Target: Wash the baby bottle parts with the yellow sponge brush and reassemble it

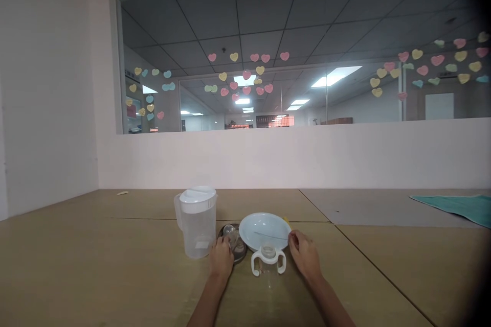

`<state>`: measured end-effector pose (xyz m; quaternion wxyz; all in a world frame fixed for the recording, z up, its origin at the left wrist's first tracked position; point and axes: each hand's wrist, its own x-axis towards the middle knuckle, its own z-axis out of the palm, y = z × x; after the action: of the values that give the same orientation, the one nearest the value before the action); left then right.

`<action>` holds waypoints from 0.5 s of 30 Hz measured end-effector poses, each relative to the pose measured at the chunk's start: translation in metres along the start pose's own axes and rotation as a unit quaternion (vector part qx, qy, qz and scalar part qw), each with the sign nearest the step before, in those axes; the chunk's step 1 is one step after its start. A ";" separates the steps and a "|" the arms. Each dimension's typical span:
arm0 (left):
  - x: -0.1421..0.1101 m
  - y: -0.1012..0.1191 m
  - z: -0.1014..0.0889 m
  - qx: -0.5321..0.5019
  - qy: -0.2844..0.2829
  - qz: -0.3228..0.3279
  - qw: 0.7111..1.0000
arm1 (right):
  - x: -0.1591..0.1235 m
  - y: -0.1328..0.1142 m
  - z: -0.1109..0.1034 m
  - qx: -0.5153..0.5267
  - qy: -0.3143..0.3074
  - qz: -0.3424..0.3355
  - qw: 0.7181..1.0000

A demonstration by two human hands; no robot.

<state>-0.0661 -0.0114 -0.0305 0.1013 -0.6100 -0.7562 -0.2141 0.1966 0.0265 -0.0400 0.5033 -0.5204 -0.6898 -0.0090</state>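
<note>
My right hand (305, 253) is closed in a pinch at the right rim of a pale blue plate (253, 220). From its fingertips a thin rod (271, 236) reaches left over the plate; its kind is too fine to make out. In front of the plate stands a clear baby bottle (269, 268) with a white two-handled collar and no lid on its mouth. My left hand (221, 258) has its fingers curled at the near left edge of a dark round dish (240, 255). A clear domed piece (228, 230) is by those fingertips; what they grip is hidden.
A translucent pitcher (199, 232) with a white lid stands just left of my left hand. Something small and yellow (286, 220) shows behind the plate. A teal cloth (460, 207) lies far right. Beyond the table (115, 271) is a wall (268, 158) with a window.
</note>
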 end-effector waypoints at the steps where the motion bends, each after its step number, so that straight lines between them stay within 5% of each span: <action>1: 0.000 0.000 0.000 0.000 0.002 0.002 1.000 | 0.000 0.000 0.000 0.000 -0.001 0.002 1.000; 15: 0.000 -0.002 0.002 -0.009 0.015 0.010 1.000 | -0.001 0.002 0.003 -0.024 -0.018 -0.009 1.000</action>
<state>-0.0673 -0.0106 -0.0326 0.1087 -0.6150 -0.7467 -0.2291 0.1957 0.0287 -0.0431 0.4780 -0.5267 -0.7026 -0.0207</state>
